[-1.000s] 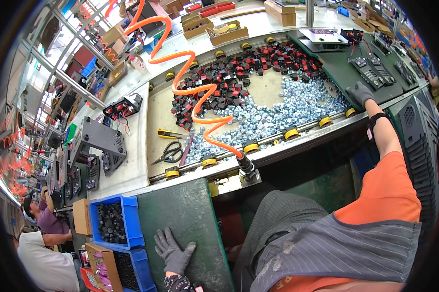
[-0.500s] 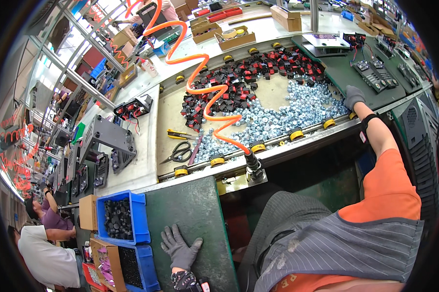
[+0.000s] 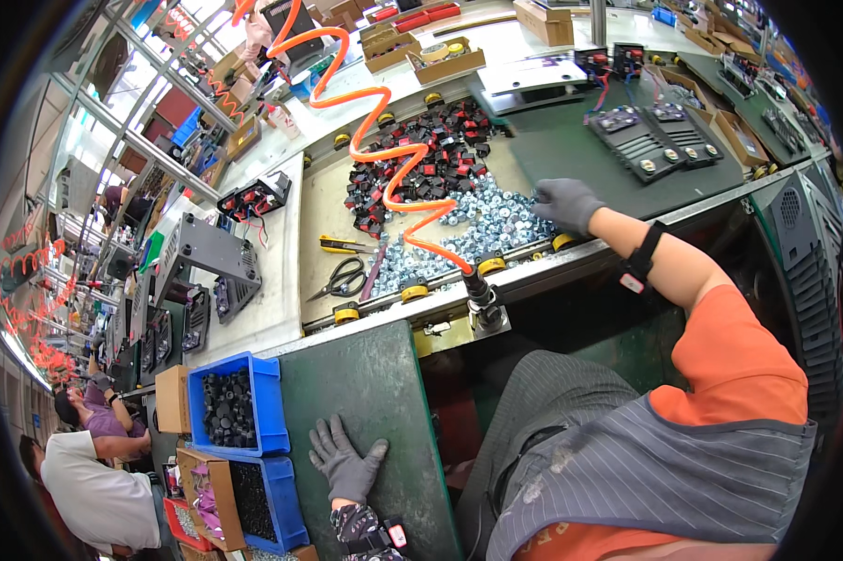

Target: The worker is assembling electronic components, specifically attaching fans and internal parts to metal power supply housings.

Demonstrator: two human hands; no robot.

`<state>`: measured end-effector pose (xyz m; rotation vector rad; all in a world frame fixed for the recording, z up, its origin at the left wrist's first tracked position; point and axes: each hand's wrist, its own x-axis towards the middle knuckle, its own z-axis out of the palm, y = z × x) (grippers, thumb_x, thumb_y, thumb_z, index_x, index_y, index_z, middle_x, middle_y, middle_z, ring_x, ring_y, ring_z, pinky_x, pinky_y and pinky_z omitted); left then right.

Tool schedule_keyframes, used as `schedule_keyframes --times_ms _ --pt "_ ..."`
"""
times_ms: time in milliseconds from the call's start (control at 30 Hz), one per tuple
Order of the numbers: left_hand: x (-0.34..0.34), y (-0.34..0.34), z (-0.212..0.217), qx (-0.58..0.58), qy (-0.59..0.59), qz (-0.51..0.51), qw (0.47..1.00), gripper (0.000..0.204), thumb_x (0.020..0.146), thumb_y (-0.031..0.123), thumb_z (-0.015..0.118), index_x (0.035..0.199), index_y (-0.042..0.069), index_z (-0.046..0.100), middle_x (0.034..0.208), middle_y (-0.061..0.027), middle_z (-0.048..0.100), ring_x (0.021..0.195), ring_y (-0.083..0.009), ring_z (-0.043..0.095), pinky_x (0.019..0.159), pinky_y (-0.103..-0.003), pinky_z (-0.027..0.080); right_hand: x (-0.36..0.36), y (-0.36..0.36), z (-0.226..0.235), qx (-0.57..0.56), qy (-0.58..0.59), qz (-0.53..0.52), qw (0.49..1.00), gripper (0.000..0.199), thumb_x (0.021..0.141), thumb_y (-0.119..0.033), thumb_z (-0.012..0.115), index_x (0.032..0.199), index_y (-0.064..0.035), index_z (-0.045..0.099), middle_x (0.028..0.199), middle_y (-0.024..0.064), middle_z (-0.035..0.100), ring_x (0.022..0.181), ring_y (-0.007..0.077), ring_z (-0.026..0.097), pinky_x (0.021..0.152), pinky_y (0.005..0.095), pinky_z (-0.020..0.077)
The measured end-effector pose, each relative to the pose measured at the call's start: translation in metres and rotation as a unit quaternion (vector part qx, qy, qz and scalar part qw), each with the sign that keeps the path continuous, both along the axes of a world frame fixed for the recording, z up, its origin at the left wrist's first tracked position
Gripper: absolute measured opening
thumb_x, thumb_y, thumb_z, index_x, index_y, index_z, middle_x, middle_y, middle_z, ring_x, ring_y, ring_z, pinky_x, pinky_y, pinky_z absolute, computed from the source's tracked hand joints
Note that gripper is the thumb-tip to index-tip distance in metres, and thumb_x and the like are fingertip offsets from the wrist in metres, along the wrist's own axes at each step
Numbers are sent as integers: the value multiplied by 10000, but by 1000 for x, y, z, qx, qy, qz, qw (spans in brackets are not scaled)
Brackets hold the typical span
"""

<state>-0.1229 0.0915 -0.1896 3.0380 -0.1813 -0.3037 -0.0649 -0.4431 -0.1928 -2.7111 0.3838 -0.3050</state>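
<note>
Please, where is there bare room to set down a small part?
Bare green tabletop lies above and right of the left hand, bordered by the blue bins on its left. Another patch is on the green board, between the white panel, black slotted parts and right hand. The roller-lined bed is mostly crowded with black-and-red parts and silvery pieces.

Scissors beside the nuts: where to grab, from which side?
Probably by the black handle loops, coming down from above at their right end. The scissors appear to lie flat, blades pointing toward the lower left, so this keeps fingers off the tips. A slim dark-red strip lies close to the right of the loops; avoid pinching it too.
</note>
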Motion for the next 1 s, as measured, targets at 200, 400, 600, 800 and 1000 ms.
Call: schedule_keyframes --times_ms 200,400,600,800,1000 --pt "-4 5 -3 -3 -8 -13 1000 1029 646 646 621 1421 112 206 1472 -183 161 1372 -370 74 1079 -558 26 -2 50 25 573 110 72 809 220 844 -211 610 997 -55 594 670 1 517 511 50 463 403 190 336" --pt "-1 5 -3 3 -8 -12 1000 1031 648 649 615 1420 103 207 1468 -188 162 1369 -375 75 1078 -560 34 -36 -16 35 622 31 56 781 249 897 -286 538 1049 -105 613 705 -24 547 537 55 495 446 169 380" --pt "-1 3 2 8 -11 -12 1000 1021 659 655 596 1418 93 207 1466 -199 165 1368 -384 79 1076 -563 43 -37 -101 18 511 -47 -104 852 293 907 -268 500 1129 -99 587 683 3 523 472 66 452 391 193 312" --pt "-4 1 1 26 -13 2 1000 1009 666 640 595 1419 93 207 1466 -197 172 1369 -382 83 1075 -563 53 21 -51 -6 359 2 12 933 323 888 -284 552 1112 -52 573 678 21 514 482 98 444 421 249 344" --pt "-2 -3 2 7 8 -6 1000 999 669 592 631 1429 108 198 1478 -183 152 1378 -368 62 1080 -554 43 75 7 -13 278 47 82 956 302 865 -220 565 1040 25 537 693 91 556 532 165 531 476 310 421"
